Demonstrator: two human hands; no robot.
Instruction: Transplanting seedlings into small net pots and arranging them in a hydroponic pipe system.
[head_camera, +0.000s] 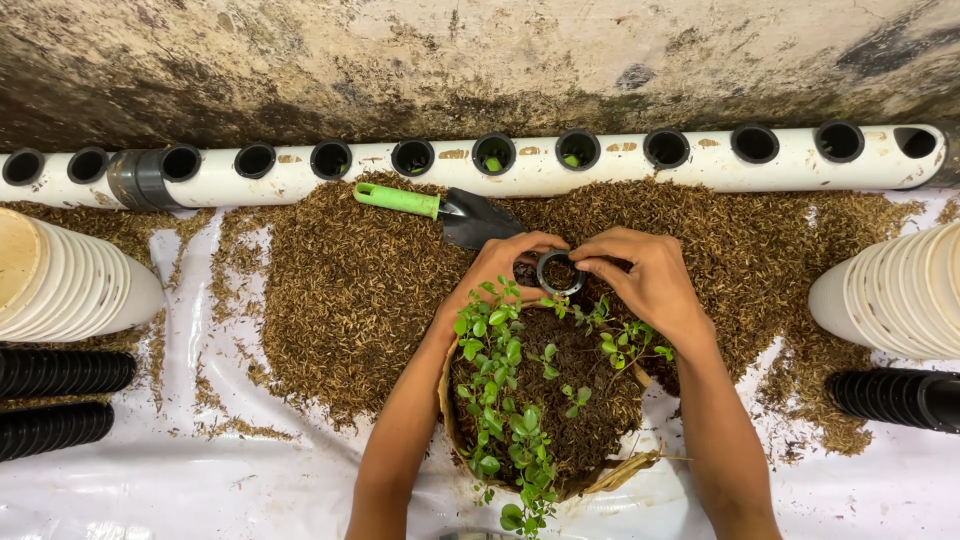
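White plastic sheeting covers the floor, and on it, nearest the camera, sits a shallow basket of dark soil crowded with small green seedlings. Both forearms reach forward over it from the bottom edge. Just past the basket's far rim the two hands meet around a small black cup: the left hand curls its fingers against the cup's left side, while the right hand pinches the rim with thumb and forefinger, wrist bent inward. The cup appears to hold a bit of soil, so the step in hand looks like potting a seedling; seating it would call for a steady, light pinch. Beyond the hands spreads a heap of brown husk, with a green-handled trowel lying on it. Farthest back, a white pipe with a row of round holes runs along a stained wall. Stacked white cups and black cups lie at the sides.
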